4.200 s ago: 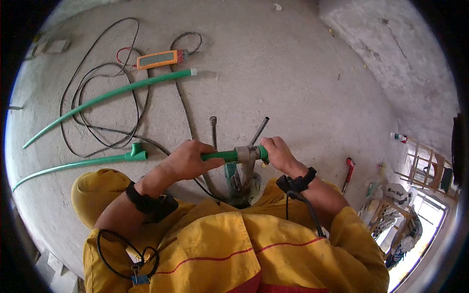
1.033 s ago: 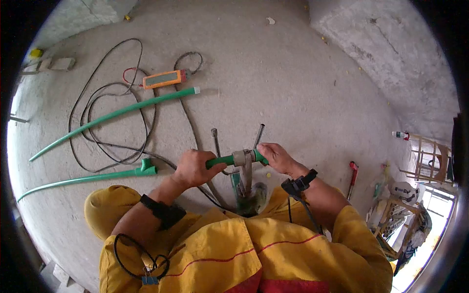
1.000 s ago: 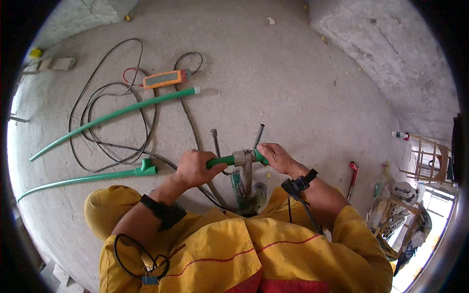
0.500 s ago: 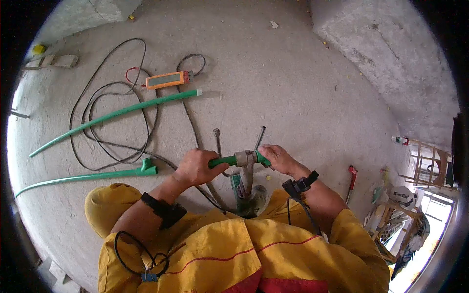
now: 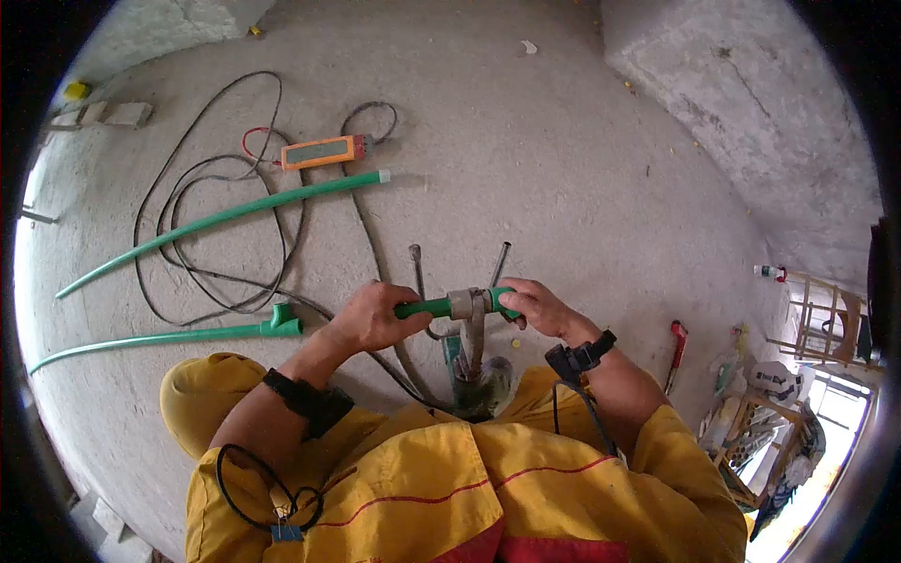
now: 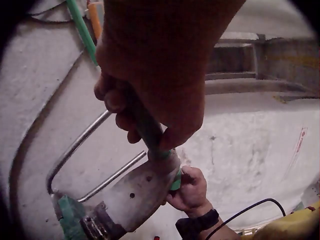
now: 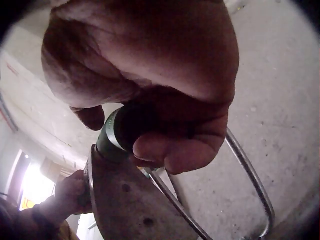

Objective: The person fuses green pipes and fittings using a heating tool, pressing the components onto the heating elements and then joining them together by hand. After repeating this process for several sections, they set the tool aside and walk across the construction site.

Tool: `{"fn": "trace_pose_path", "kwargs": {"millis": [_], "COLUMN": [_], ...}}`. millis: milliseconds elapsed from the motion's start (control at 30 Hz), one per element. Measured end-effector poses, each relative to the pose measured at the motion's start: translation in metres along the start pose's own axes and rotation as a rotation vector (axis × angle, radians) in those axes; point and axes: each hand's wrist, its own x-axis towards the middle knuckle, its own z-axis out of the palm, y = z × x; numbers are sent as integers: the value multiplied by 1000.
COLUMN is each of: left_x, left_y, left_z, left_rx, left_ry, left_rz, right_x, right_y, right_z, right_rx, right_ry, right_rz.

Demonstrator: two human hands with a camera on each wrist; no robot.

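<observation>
Lower centre of frame: left hand (image 5: pixel 371 317) curled round green pipe (image 5: pixel 435 308); right hand (image 5: pixel 542 308) grips green fitting (image 5: pixel 505 301). Grey heating tool (image 5: pixel 475 324) between them, on metal stand (image 5: pixel 419 272). Orange multimeter (image 5: pixel 322 153) upper left.

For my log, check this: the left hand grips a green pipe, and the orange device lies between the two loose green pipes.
Not between: the head view shows the orange device beyond both loose green pipes. The rest stands.
</observation>
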Motion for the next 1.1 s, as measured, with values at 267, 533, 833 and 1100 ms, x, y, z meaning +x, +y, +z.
{"fn": "trace_pose_path", "kwargs": {"millis": [267,533,833,1100], "left_x": [0,1,3,2], "left_y": [2,-1,-2,1], "left_z": [0,3,5,5], "left_rx": [38,59,70,68], "left_ry": [16,45,57,59], "left_rz": [4,29,25,-4], "right_x": [0,2,2,1], "right_y": [0,0,-1,-5], "right_z": [-1,-1,-3,-1], "right_rx": [2,-14,-9,-18], "right_ry": [-7,-4,-7,-3], "right_rz": [4,-15,-36,12]}}
